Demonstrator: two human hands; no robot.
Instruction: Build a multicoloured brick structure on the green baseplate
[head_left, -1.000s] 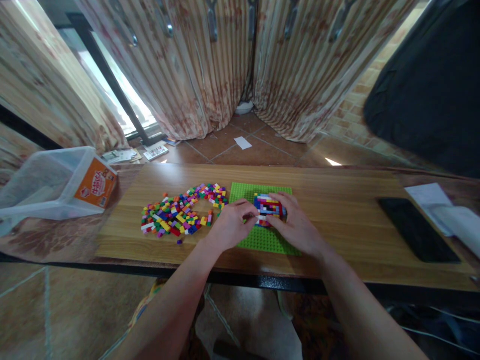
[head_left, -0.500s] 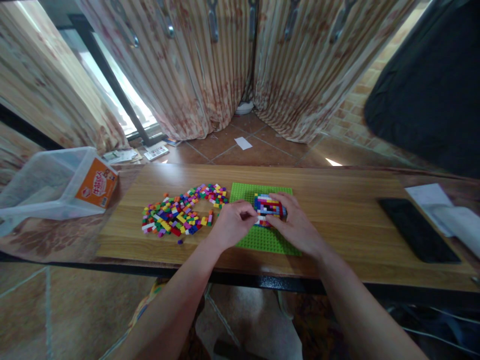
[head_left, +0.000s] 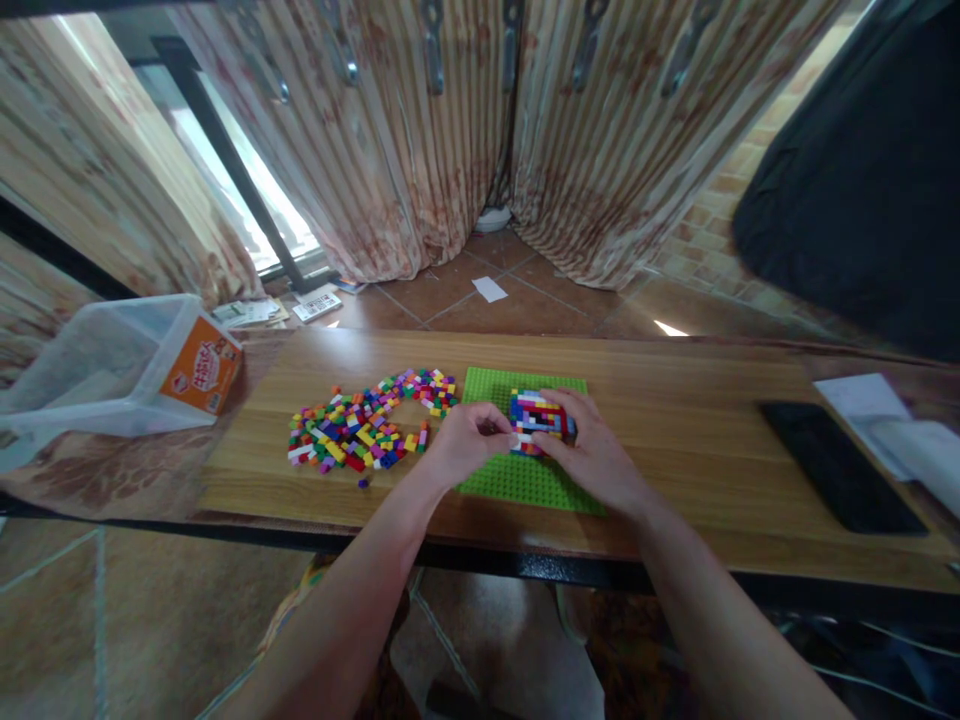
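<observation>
A small build of multicoloured toy bricks [head_left: 531,412] stands on a green studded baseplate [head_left: 529,487]. My right hand [head_left: 596,450] grips the build from its right side, fingers over the far edge and thumb at the near edge. At the build's near left corner, my left hand [head_left: 466,442] is closed in a pinch on a small white brick [head_left: 517,440]. That brick touches the build or sits right against it; I cannot tell which. Left of the baseplate lies a loose heap of coloured bricks [head_left: 352,430], with one purple brick [head_left: 363,483] lying apart in front.
A clear plastic bin [head_left: 120,420] with an orange label stands at the left end of the wooden table [head_left: 690,400]. At the right end lie a black phone-like slab [head_left: 840,465] and white paper [head_left: 862,405]. Curtains [head_left: 390,170] hang beyond the table.
Both hands stay at the build with almost no movement. The whole view has shifted slightly.
</observation>
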